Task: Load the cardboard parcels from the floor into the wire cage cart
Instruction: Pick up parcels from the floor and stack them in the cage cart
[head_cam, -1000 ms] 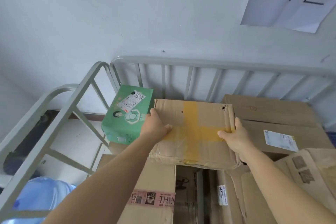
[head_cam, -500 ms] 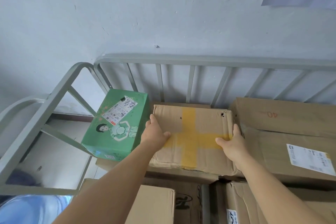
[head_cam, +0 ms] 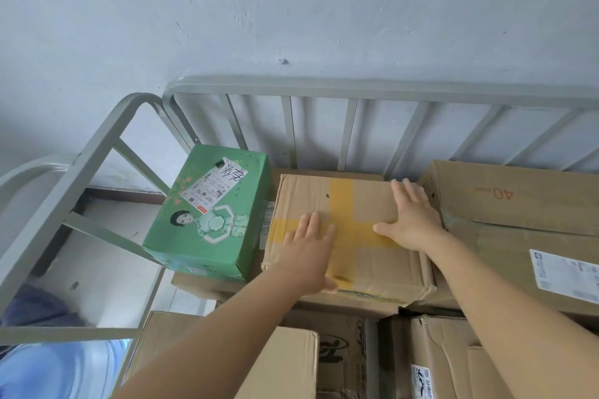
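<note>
Pale scuffed wall backs the wire cage cart [head_cam: 372, 87], already stacked high. Between a green carton [head_cam: 210, 214] and a larger box [head_cam: 518, 197], the yellow-taped parcel [head_cam: 346, 236] sits wedged; left hand [head_cam: 308, 246] and right hand [head_cam: 413, 220] press flat, fingers spread, likely seating it.

Both bare arms reach forward and come in from the bottom. The left hand [head_cam: 306, 248] lies flat, palm down, with its fingers [head_cam: 312, 223] straight and close together. The right hand [head_cam: 413, 220] also lies flat, palm down, with fingers spread a little and the thumb pointing toward the left hand.
</note>
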`<state>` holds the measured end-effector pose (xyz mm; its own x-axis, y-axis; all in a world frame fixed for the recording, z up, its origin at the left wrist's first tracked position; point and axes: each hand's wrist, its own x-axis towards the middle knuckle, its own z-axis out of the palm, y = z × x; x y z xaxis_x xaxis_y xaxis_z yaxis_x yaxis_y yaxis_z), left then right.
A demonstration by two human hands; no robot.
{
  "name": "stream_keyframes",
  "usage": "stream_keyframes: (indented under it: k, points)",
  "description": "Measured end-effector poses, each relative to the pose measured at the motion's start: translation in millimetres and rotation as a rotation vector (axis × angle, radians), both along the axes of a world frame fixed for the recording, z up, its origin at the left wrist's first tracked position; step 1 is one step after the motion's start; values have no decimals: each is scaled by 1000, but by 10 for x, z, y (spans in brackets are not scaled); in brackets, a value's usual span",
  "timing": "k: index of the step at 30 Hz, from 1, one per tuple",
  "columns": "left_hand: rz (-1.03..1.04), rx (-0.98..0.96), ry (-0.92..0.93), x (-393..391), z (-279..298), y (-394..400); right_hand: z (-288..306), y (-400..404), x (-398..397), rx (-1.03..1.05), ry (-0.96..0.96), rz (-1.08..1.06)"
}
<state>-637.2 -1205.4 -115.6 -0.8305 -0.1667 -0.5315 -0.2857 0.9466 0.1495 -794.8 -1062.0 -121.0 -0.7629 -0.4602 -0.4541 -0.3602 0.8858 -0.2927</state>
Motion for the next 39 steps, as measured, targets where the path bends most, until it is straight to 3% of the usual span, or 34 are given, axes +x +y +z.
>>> stream_keyframes:
  k: [4, 8, 10, 13, 16, 19, 27, 32, 39]
  points:
    - [-41, -38, 42, -28, -34, -124, 48, -99, -152, 98, -6, 153]
    - [-30, -88, 84, -120, -58, -343, 132, -118, -199, 175, 32, 140]
    - [61, -120, 153, -166, -70, -423, 155, -112, -177, 177, 7, 50]
    - [365, -131, 273, -199, -72, -502, 130, -24, -83, 180, -19, -87]
    - [603, 110, 269, -210, -57, -450, 115, 25, 81, 237, -24, -131]
    - [636, 305, 256, -181, -48, -330, 117, -52, 278, 239, -83, -144]
    - [513, 190, 192, -203, 1, -629, 38, -269, 677, 92, -161, -171]
    - [326, 32, 205, -241, -105, -816, -20, -449, 795, 18, -168, -177]
    - [158, -64, 23, -50, -72, -681, -113, -445, 881, -129, -167, -175]
